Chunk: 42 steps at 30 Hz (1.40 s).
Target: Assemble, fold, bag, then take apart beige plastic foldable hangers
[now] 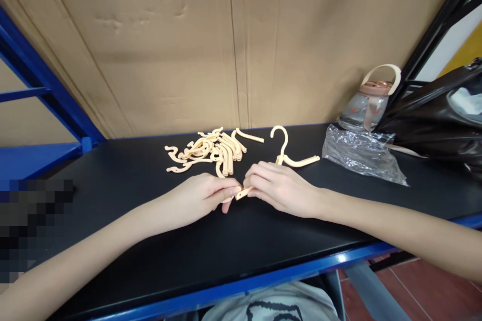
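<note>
A cream plastic hanger (301, 162) has its hook pointing away from me and one arm stretching out to the right. My right hand (277, 185) is closed around its other arm, whose tip sticks out toward my left hand (211, 193). The left fingers pinch a cream hanger piece (227, 200) close to that tip; most of this piece is hidden by the fingers, and I cannot tell whether the two parts are joined. Just beyond my hands lies a pile of loose cream hanger parts (228, 158), some curved like hooks, others like arms.
On the black tabletop (181, 256), a crumpled clear plastic bag (357, 155) lies at the right. Behind it stands a clear water bottle (363, 108) with a handle, beside a black bag (440, 115). Cardboard (169, 50) closes off the back, and blue frame bars (41, 80) rise at the left.
</note>
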Each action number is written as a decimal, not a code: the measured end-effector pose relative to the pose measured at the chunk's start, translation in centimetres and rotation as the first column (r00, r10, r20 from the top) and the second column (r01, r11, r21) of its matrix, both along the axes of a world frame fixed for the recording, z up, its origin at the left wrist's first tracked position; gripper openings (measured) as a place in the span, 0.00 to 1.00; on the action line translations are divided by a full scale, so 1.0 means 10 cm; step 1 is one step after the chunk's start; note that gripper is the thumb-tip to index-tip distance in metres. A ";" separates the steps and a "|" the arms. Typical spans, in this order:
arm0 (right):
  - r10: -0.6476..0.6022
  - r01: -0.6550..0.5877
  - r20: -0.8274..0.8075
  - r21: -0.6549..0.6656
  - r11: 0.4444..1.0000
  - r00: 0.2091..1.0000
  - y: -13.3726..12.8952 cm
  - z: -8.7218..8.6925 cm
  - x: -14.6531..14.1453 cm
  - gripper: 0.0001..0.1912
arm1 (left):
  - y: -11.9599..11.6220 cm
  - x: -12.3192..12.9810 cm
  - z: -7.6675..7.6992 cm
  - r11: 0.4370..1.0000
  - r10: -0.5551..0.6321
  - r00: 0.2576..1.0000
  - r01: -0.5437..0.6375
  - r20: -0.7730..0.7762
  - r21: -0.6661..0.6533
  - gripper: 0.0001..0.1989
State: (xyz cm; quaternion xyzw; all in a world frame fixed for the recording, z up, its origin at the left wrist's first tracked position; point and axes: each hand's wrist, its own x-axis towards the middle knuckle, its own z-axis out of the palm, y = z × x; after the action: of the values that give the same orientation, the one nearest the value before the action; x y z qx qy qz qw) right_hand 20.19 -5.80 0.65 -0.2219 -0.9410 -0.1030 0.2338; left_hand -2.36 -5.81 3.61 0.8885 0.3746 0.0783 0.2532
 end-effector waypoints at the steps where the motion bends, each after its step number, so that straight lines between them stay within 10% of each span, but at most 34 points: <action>1: 0.003 -0.003 0.000 0.000 1.000 1.000 0.00 0.00 0.00 0.09 | 0.02 0.00 0.00 0.998 -0.002 0.999 0.004 0.036 -0.062 0.19; 10: -0.024 0.025 0.025 -0.054 0.998 0.999 -0.01 -0.01 -0.01 0.08 | 0.08 0.01 0.03 0.935 0.153 0.976 -0.091 0.157 -0.343 0.15; 42: 0.137 -0.180 -0.145 -0.341 0.923 0.980 -0.05 0.00 -0.03 0.07 | 0.13 -0.10 0.09 0.842 -0.091 0.996 0.086 0.017 -0.532 0.15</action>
State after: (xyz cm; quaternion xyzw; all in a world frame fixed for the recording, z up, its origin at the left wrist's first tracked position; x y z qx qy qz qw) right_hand 19.91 -6.29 0.67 -0.1890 -0.9435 0.1000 0.2531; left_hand -3.37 -4.55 4.47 0.8002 0.3415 -0.0443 0.4910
